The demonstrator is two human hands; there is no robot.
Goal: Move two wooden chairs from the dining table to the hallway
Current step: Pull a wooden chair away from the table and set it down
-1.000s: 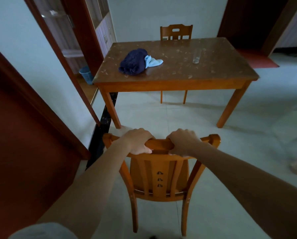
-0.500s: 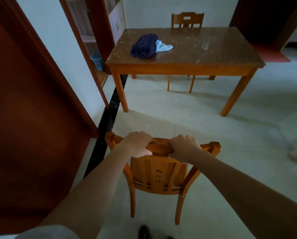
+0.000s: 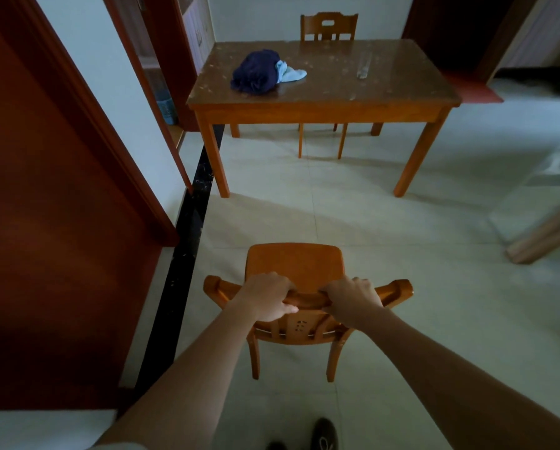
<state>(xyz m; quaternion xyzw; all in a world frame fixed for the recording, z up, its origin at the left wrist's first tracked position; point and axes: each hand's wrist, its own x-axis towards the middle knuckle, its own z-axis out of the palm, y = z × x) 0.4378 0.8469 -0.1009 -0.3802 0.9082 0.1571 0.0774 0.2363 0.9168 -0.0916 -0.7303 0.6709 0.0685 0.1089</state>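
1. Standing well ahead of you, the dining table (image 3: 324, 92) fills the far middle of the room, with a second chair (image 3: 329, 26) tucked in behind its far edge.
2. Your nearer chair (image 3: 294, 264) sits on the pale tiles, well apart from the table, its seat pointing away from you.
3. Your left hand (image 3: 265, 295) is closed around its top rail.
4. Your right hand (image 3: 353, 300) grips the same rail, just beside the left.
5. A dark blue cloth (image 3: 255, 75) lies bunched on the tabletop.
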